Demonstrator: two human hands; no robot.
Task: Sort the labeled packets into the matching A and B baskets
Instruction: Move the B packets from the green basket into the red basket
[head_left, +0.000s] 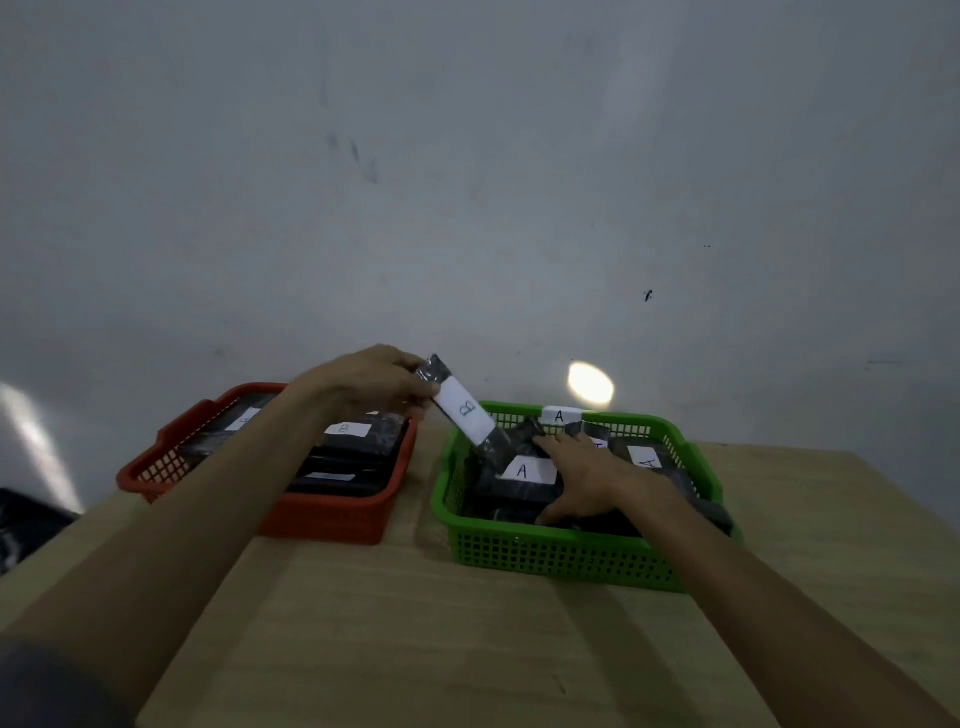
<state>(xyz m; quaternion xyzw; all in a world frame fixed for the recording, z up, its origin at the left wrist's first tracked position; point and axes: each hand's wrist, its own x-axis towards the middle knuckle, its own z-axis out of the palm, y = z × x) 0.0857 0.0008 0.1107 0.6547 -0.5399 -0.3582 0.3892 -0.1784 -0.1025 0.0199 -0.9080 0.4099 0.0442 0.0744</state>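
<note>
Under the left forearm, the red basket (332, 514) sits on the table (415, 634) with its far rim close to the wall (467, 156). Dark packets lie flat inside it; the one nearest the left hand carries a white label marked B (347, 429), and the other labels there are too blurred to read. The left hand (371, 382) is raised above the basket's far right corner, its fingers closed around the upper end of a dark packet (465, 410) with a white B label. That packet slants down and to the right, crossing the strip of bare table between the two baskets, and its lower end dips over the left rim of the green basket (545, 553).

The green basket stands just beside the red one, apart from it, with its near wall toward the person. Inside are more dark packets, one with an A label (523, 471) just left of the right hand, and an upright A tag (560, 416) at the far rim. The right hand (582, 467) reaches into this basket, fingers spread and resting flat on the packets; whether it grips any of them I cannot tell. Another A label (648, 460) shows just right of that hand.

In front of both baskets, between the two forearms, the table is bare wood. To the right of the green basket, more bare surface runs to the table's right edge.
</note>
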